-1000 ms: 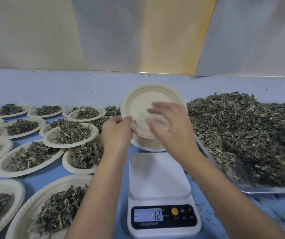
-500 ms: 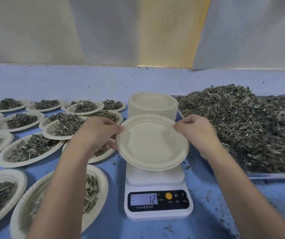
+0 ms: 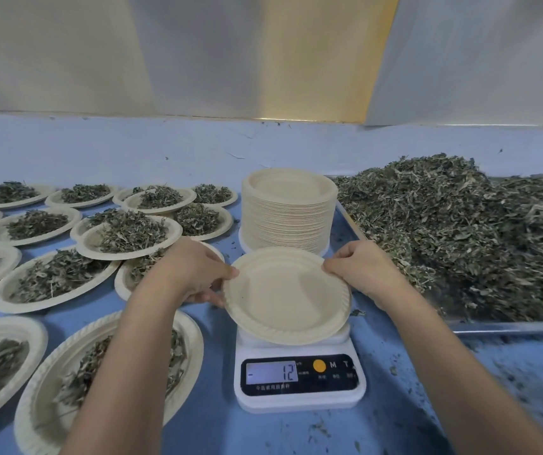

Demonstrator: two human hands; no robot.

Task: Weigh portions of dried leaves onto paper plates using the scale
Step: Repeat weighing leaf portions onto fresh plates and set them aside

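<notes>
Both hands are on the empty paper plate (image 3: 288,297) — left hand (image 3: 194,274) pinching its rim at 9 o'clock, right hand (image 3: 362,270) at 2 o'clock. It sits low over the white scale (image 3: 299,382), whose display reads minus 12. From the scale, the plate stack (image 3: 288,211) is at 12 o'clock, the dried leaf heap (image 3: 460,231) at 2 and the filled plates (image 3: 128,233) from 9 to 11.

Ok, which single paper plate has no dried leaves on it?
The round beige paper plate held at its rim by the left hand and right hand over the white digital scale; the plates spread out to its left all carry leaves.
</notes>
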